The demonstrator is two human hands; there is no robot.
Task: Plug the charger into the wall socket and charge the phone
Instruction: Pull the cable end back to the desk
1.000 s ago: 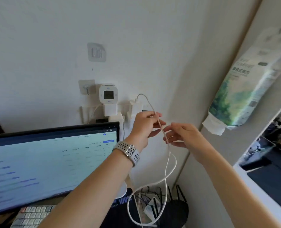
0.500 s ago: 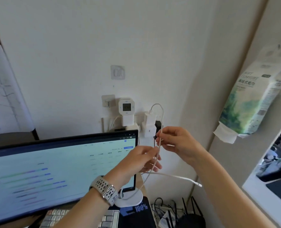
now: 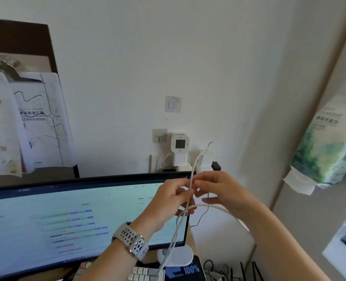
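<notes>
A white charging cable (image 3: 196, 161) rises between my hands to a blurred white charger (image 3: 206, 160) sitting in the wall socket (image 3: 190, 159) behind the monitor's top right corner. My left hand (image 3: 172, 199), with a watch on the wrist, pinches the cable from the left. My right hand (image 3: 220, 191) pinches it from the right, fingertips nearly touching the left ones. Below the hands one stretch of cable loops out to the right over my forearm. Another stretch hangs down toward the desk. No phone is visible.
A wide lit monitor (image 3: 66, 218) fills the lower left, with a keyboard (image 3: 145, 273) and a white round base (image 3: 176, 257) under it. A small white display device (image 3: 179, 143) sits on the wall. A tissue pack (image 3: 328, 147) hangs at right; tangled cables (image 3: 225, 270) lie below.
My left hand has come up to meet the right one, so both now pinch the cable at one spot. The view has swung left, showing papers at the left.
</notes>
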